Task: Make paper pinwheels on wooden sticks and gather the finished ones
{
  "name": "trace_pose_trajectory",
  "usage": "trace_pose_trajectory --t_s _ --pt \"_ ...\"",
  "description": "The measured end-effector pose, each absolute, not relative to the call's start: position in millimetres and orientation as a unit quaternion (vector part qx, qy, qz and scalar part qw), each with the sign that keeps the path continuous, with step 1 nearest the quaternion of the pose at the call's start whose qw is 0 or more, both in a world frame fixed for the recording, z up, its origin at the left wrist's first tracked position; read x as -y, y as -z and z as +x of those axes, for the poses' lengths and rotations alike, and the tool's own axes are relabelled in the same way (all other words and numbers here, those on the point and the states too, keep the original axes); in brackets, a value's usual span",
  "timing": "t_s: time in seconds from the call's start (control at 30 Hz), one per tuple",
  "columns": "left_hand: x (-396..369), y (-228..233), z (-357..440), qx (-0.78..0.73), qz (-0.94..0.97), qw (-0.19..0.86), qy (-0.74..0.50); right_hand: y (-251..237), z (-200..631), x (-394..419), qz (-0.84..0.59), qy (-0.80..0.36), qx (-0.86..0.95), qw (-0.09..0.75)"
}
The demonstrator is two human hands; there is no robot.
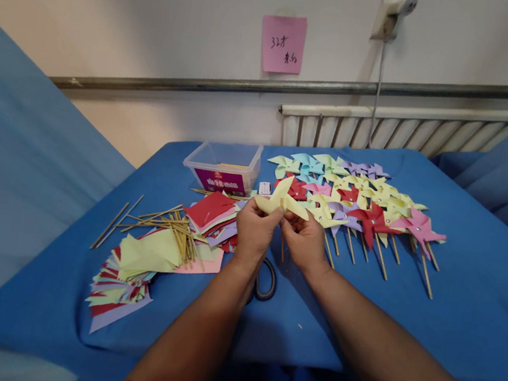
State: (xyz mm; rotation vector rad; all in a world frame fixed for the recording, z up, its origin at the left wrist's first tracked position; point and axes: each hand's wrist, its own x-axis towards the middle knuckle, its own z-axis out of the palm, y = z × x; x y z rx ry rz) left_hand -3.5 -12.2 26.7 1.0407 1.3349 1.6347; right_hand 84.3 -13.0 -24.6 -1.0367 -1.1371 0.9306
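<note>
Left hand (255, 230) and right hand (304, 241) together pinch a pale-yellow pinwheel (280, 196), apparently unfinished, at centre. Mounted pinwheels (374, 220), seemingly complete, lie massed towards two o'clock; loose paper sheets (149, 254) towards eight and bare sticks (185, 239) near nine await assembly.

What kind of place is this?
Probably an indoor handcraft workstation, though I can't tell whether it's a workshop or a makeshift booth. Evidence: the blue-covered table carries many paper pinwheels and stacks of coloured paper, and there's a wall radiator behind.
</note>
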Motion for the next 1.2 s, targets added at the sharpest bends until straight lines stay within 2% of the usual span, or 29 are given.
trace_pose_trajectory --t_s 0.4,1.2 --pt "4.0 -20.1 -13.1 -0.509 0.374 0.450 -0.631 25.0 83.6 11.2 -0.475 -0.387 0.504 0.609" --pt "-4.1 -13.8 -26.7 -0.552 0.378 0.384 -0.636 26.9 83.3 14.1 -0.519 -0.350 0.568 0.534"
